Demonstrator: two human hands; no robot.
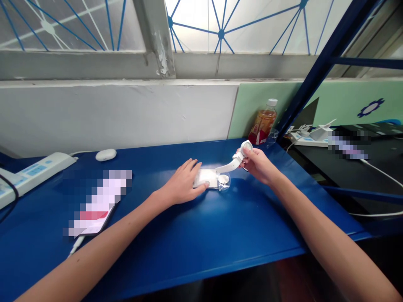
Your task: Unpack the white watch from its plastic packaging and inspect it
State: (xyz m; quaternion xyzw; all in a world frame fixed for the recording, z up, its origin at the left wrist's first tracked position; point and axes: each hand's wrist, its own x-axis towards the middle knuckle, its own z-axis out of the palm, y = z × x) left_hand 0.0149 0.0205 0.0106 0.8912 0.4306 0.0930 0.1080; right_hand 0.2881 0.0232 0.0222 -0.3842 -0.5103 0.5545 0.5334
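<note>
A small white folding stand (220, 173) sits on the blue table (195, 235) near its middle. My left hand (184, 182) lies flat on the stand's white base (206, 178), fingers stretched out, pressing it down. My right hand (256, 161) is closed round the stand's raised arm near its round white head (246, 147), which points up and to the right. A small clear wrapper or plastic piece (224, 182) lies beside the base.
A phone (94, 205) on a white cable lies at left, with a white power strip (31, 172) and a white earbud case (105, 154) behind it. A bottle of orange drink (263, 122) stands at the back right, beside another power strip (310, 136) and a blue shelf post (317, 67).
</note>
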